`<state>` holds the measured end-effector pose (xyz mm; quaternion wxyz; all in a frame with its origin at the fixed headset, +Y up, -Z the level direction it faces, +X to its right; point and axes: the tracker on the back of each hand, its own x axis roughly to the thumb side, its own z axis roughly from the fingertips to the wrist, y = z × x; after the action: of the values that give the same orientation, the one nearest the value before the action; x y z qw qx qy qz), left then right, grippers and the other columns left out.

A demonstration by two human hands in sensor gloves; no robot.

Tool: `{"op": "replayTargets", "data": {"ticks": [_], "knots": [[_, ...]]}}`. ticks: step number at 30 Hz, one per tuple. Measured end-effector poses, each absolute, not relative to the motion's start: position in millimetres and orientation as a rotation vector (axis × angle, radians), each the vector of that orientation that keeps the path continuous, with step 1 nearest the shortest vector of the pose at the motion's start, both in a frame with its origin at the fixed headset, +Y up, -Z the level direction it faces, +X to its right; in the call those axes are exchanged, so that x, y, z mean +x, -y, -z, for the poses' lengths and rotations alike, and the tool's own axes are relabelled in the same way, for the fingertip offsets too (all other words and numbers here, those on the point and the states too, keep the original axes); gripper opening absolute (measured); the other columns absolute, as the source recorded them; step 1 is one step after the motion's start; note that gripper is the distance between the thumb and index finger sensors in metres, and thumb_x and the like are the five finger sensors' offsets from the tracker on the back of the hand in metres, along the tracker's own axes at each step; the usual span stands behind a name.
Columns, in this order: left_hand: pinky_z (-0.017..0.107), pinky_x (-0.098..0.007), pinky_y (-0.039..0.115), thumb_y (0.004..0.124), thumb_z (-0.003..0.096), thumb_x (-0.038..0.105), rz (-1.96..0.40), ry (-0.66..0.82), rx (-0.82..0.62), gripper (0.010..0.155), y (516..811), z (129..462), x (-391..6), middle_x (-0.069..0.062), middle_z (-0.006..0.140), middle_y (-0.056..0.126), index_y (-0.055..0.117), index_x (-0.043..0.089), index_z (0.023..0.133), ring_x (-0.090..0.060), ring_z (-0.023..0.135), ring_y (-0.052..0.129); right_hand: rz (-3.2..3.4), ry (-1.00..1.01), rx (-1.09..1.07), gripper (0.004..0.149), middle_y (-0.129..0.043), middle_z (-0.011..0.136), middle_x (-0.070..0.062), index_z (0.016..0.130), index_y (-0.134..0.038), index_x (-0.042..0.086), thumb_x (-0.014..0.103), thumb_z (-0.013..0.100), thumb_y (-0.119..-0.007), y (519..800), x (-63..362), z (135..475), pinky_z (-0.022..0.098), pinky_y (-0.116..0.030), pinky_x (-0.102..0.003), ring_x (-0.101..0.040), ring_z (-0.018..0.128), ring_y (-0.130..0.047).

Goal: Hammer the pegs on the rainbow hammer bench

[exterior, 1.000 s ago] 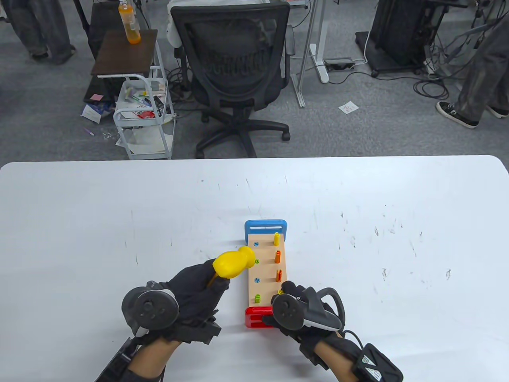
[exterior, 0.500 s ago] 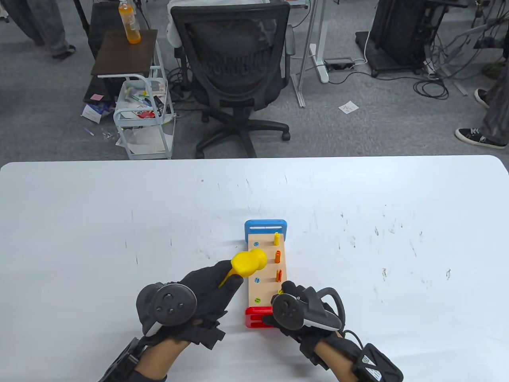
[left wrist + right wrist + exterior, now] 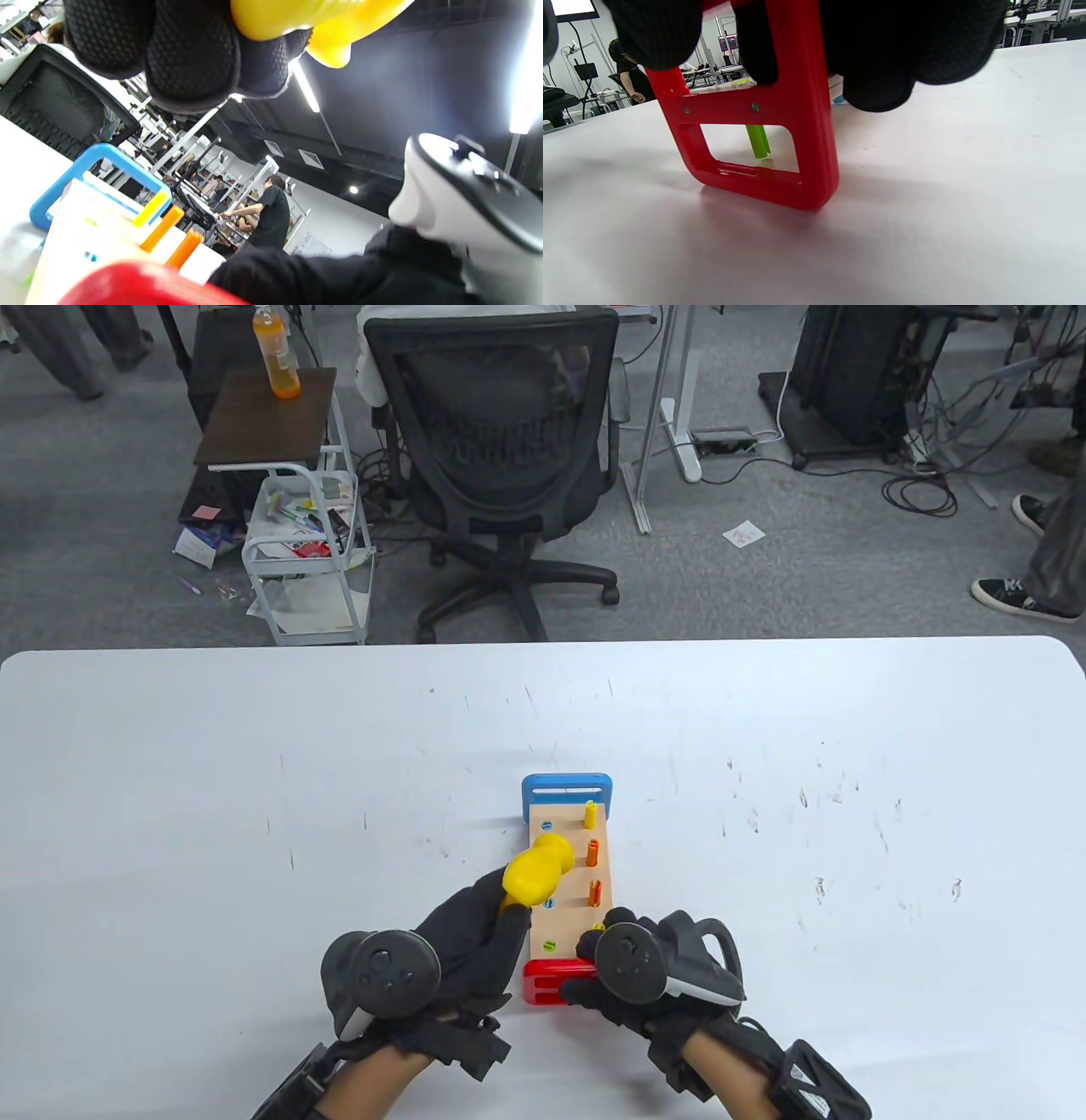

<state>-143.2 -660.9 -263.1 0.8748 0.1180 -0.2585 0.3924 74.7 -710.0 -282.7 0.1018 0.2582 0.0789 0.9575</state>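
While right hand (image 3: 657,976) steadies, hammer (image 3: 534,875) moved benchward.

The table (image 3: 254,746) is seen from above and the near side, facing the far office. The left wrist view is taken low beside the bench (image 3: 80,237), tilted upward (ceiling lights are visible). The right wrist view is taken very close at table level; the red end frame (image 3: 780,127) is shared by all views.
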Motion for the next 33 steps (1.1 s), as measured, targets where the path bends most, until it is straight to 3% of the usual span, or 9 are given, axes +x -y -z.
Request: {"op": "replayTargets", "data": {"ticks": [7,12,17,23,28,33], "knots": [[0.063,-0.060,0.073,0.041,0.0587,0.058,-0.757,0.524,0.136,0.072,685.6,262.1,-136.8,-0.016,0.092,0.081,0.049,0.009,0.111,-0.034,0.069,0.090,-2.753,-0.225,0.673,0.071,-0.059,0.113,-0.032,0.109,-0.060,0.015,0.060,0.055,-0.069,686.4,84.7,273.5,0.063,-0.064,-0.072,-0.058,0.089,-0.073],[0.066,-0.065,0.066,0.044,0.0602,0.053,-0.802,0.483,0.085,0.071,689.6,263.1,-136.3,-0.021,0.103,0.069,0.036,0.007,0.114,-0.042,0.084,0.079,-2.631,0.109,0.673,0.072,-0.060,0.110,-0.032,0.109,-0.060,0.013,0.059,0.055,-0.072,674.4,89.6,263.8,0.064,-0.063,-0.068,-0.060,0.090,-0.067],[0.065,-0.064,0.069,0.053,0.0605,0.050,-0.803,0.470,0.084,0.069,691.8,262.4,-134.1,-0.020,0.106,0.075,0.042,0.007,0.113,-0.043,0.088,0.084,-2.516,0.316,0.838,0.071,-0.067,0.106,-0.026,0.110,-0.056,0.014,0.050,0.053,-0.081,677.9,74.9,251.6,0.064,-0.064,-0.067,-0.054,0.088,-0.071],[0.064,-0.060,0.074,0.055,0.0588,0.053,-0.849,0.452,0.111,0.072,689.4,259.6,-136.9,-0.018,0.102,0.082,0.049,0.002,0.110,-0.039,0.088,0.093,-2.519,0.517,0.912,0.085,-0.072,0.101,-0.025,0.110,-0.048,-0.003,0.050,0.053,-0.081,682.7,57.7,236.7,0.063,-0.066,-0.067,-0.052,0.085,-0.076],[0.065,-0.060,0.074,0.055,0.0583,0.053,-0.763,0.502,0.148,0.072,686.6,252.0,-126.5,-0.018,0.099,0.085,0.052,0.000,0.107,-0.039,0.090,0.093,-2.521,0.586,0.881,0.082,-0.075,0.098,-0.025,0.108,-0.049,-0.006,0.049,0.054,-0.077,684.1,57.0,237.5,0.061,-0.068,-0.066,-0.050,0.082,-0.080],[0.066,-0.061,0.073,0.053,0.0588,0.051,-0.729,0.528,0.183,0.069,687.3,251.5,-128.2,-0.018,0.098,0.086,0.055,0.001,0.106,-0.040,0.090,0.092,-2.506,0.594,0.867,0.074,-0.078,0.096,-0.025,0.107,-0.049,-0.008,0.040,0.058,-0.076,684.1,55.9,236.5,0.059,-0.071,-0.066,-0.048,0.078,-0.084]]}}
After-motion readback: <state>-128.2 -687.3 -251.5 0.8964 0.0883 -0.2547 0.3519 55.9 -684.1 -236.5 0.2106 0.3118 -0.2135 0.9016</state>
